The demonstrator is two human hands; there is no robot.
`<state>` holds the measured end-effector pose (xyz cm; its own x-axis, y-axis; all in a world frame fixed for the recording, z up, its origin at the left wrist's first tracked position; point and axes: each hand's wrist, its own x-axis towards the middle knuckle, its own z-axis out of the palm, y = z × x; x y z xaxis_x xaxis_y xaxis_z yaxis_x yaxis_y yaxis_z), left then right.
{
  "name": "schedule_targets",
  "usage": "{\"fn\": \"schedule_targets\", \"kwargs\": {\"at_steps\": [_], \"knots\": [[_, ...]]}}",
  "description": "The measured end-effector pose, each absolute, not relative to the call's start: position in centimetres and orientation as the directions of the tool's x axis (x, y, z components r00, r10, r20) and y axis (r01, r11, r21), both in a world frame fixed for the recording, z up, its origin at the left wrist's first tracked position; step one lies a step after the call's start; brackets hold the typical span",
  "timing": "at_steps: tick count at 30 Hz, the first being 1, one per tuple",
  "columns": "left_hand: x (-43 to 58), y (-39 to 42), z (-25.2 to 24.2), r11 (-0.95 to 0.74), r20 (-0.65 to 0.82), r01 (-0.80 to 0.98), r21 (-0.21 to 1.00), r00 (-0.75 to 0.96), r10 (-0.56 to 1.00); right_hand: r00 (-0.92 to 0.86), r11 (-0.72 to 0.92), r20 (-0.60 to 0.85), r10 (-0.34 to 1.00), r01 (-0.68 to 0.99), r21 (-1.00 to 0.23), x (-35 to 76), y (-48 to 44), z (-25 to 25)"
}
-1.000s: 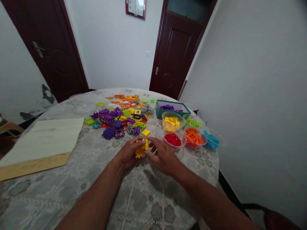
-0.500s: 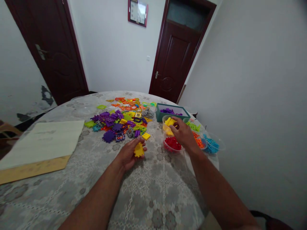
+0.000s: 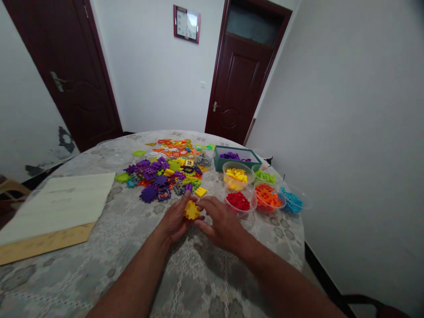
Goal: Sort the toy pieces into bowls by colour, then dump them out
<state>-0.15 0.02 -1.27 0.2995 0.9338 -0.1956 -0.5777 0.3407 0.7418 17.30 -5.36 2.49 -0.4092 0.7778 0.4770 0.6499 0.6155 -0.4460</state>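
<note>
My left hand (image 3: pixel 174 219) is curled around a yellow toothed plastic piece (image 3: pixel 191 210) just above the patterned tablecloth. My right hand (image 3: pixel 221 224) lies beside it, fingers bent, with its fingertips touching the same yellow piece. A loose yellow block (image 3: pixel 200 192) rests a little beyond the hands. Behind it spreads a pile of mixed plastic building pieces (image 3: pixel 165 170) in purple, orange, green and yellow.
Clear bowls hold sorted pieces: yellow (image 3: pixel 237 175), red (image 3: pixel 239 201), orange (image 3: pixel 267 195), blue (image 3: pixel 292 199) and green (image 3: pixel 266 176). A teal box (image 3: pixel 236 157) holds purple pieces. A pale board (image 3: pixel 58 205) lies at the left. The round table's edge (image 3: pixel 300 229) runs close on the right.
My right hand went to the yellow bowl and came back to the left hand. The small yellow bar it held a second ago is gone from the hands.
</note>
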Motion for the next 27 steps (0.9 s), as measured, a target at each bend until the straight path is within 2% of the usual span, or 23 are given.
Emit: {"fn": "schedule_targets", "kwargs": {"at_steps": [3, 5, 8, 12, 17, 20, 22, 27], "knots": [[0.0, -0.1, -1.6, 0.321, -0.169, -0.581, 0.748, 0.302, 0.938, -0.408, 0.577, 0.428, 0.806, 0.700, -0.420, 16.1, -5.1, 0.7], [0.1, -0.3, -1.8, 0.331, -0.176, -0.580, 0.744, 0.308, 0.935, -0.378, 0.557, 0.429, 0.820, 0.699, -0.449, 16.1, -4.8, 0.0], [0.2, -0.5, -1.8, 0.388, -0.213, -0.572, 0.723, 0.351, 0.912, -0.264, 0.498, 0.444, 0.856, 0.651, -0.573, 16.7, -4.5, -0.4], [0.2, -0.4, -1.4, 0.474, -0.278, -0.565, 0.676, 0.401, 0.873, -0.041, 0.320, 0.350, 0.936, 0.516, -0.795, 17.5, -4.4, -0.5], [-0.3, -0.3, -0.7, 0.499, -0.308, -0.619, 0.607, 0.396, 0.865, 0.017, 0.262, 0.286, 0.958, 0.355, -0.898, 17.8, -4.7, -0.6], [-0.6, -0.4, -0.6, 0.470, -0.269, -0.658, 0.589, 0.389, 0.881, -0.009, 0.286, 0.304, 0.953, 0.371, -0.884, 18.6, -4.9, 0.3], [-0.7, -0.4, -0.7, 0.454, -0.256, -0.671, 0.586, 0.378, 0.890, 0.007, 0.316, 0.357, 0.934, 0.450, -0.836, 19.8, -4.7, 1.6], [-0.8, -0.2, -0.8, 0.478, -0.273, -0.669, 0.570, 0.394, 0.878, 0.089, 0.326, 0.551, 0.830, 0.725, -0.607, 25.0, -1.5, 5.5]]}}
